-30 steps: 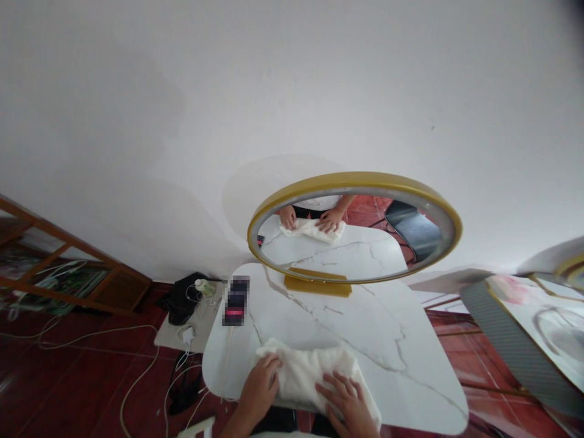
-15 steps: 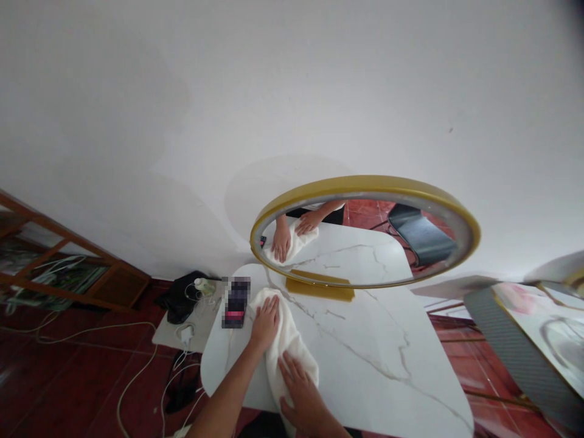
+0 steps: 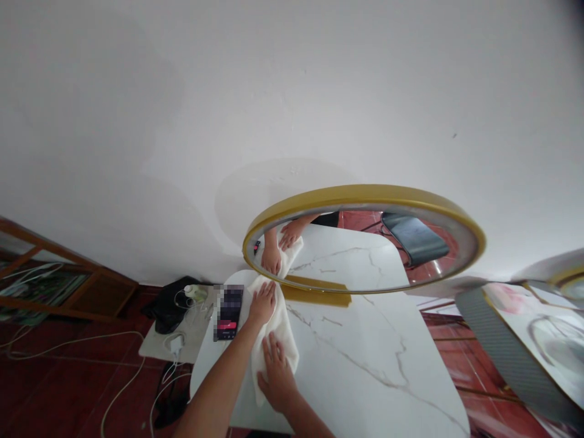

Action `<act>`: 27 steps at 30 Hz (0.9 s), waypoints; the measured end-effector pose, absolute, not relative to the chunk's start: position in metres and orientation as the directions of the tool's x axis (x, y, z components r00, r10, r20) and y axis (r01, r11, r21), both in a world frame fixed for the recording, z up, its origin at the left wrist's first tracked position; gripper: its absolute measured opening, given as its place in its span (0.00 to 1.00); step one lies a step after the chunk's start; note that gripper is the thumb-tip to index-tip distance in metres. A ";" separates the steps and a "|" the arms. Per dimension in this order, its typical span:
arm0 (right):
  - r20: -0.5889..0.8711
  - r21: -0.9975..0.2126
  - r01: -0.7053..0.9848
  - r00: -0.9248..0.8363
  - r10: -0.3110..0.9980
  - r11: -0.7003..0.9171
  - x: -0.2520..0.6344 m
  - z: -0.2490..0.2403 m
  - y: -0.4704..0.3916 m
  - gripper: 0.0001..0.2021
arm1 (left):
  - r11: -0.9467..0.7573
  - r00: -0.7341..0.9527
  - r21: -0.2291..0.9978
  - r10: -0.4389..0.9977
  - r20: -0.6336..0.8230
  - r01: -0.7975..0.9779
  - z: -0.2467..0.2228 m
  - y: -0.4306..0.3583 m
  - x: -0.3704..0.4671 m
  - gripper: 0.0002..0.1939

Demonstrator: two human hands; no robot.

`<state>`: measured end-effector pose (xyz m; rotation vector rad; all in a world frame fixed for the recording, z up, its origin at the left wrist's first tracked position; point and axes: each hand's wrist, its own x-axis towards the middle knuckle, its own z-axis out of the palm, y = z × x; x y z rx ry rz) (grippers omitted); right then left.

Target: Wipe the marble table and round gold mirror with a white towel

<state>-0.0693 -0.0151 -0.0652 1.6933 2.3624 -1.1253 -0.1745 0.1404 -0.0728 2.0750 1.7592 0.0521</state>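
A white cloth (image 3: 285, 331) lies spread on the marble-patterned white table (image 3: 356, 365). On its far part rests my left hand (image 3: 263, 304), palm down with the fingers stretched out. My right hand (image 3: 277, 371) presses flat on the nearer part, fingers a little apart. Just left of the cloth is a phone (image 3: 230, 310), its screen partly blurred. Behind the hands stands a round gold-framed mirror (image 3: 365, 194) on a gold base (image 3: 314, 295); both hands and the cloth show in its glass.
A small side table (image 3: 150, 347) at the left carries a white bottle (image 3: 194, 292), a charger (image 3: 176, 345), cables and a black bag (image 3: 168, 304). A wooden cabinet (image 3: 104, 295) stands farther left. Another table (image 3: 533, 340) is at the right. The wall rises close behind the mirror.
Both hands have slid the cloth a little away from me, toward the mirror's base, and its near end has come up onto the table. The camera view has shifted slightly.
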 end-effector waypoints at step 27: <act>-0.438 -0.512 0.833 -0.462 0.771 0.208 0.038 -0.048 -0.048 0.41 | -0.034 0.089 0.254 0.974 -0.209 0.967 -0.071 0.048 -0.175 0.27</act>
